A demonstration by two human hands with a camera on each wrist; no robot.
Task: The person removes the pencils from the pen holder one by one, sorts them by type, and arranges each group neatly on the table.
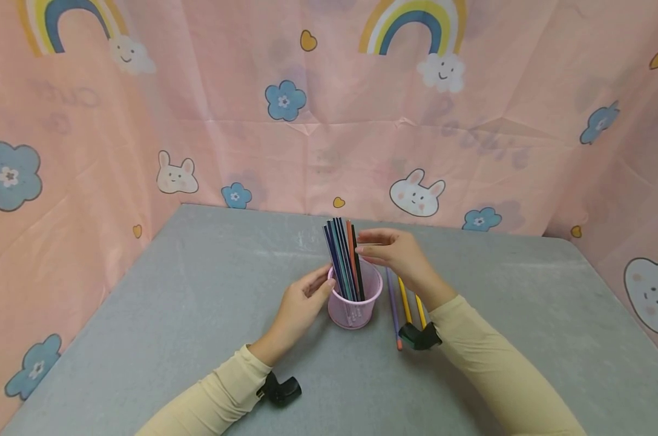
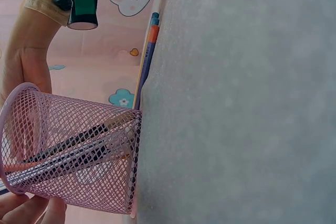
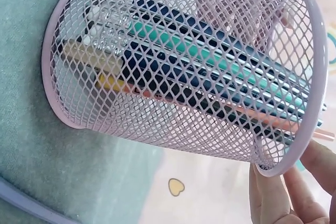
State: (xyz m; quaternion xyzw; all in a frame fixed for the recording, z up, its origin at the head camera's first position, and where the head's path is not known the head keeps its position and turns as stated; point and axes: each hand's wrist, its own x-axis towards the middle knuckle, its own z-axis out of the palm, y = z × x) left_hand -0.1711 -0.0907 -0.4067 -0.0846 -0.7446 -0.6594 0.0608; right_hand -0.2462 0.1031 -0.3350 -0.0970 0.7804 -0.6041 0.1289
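A pink mesh pen holder (image 1: pixel 352 316) stands upright on the table with a bundle of pens (image 1: pixel 341 257) leaning left inside it. My left hand (image 1: pixel 298 303) holds the holder's left side near the rim, thumb toward the front. Across the holder, my right hand (image 1: pixel 396 251) hovers at the upper right, its fingertips beside a black pen and an orange one; the fingers look fairly straight and grip nothing visible. Through the mesh (image 3: pixel 173 66), the right wrist view shows dark blue, teal, orange and black shafts with clear caps toward the base.
Right of the holder, a purple pencil (image 1: pixel 392 309) and yellow pencils (image 1: pixel 405 300) lie on the grey table (image 1: pixel 225 290), partly beneath the right wrist. A pink printed cloth (image 1: pixel 329 151) hangs behind and along both sides. Each wrist carries a black camera mount (image 1: pixel 282 390).
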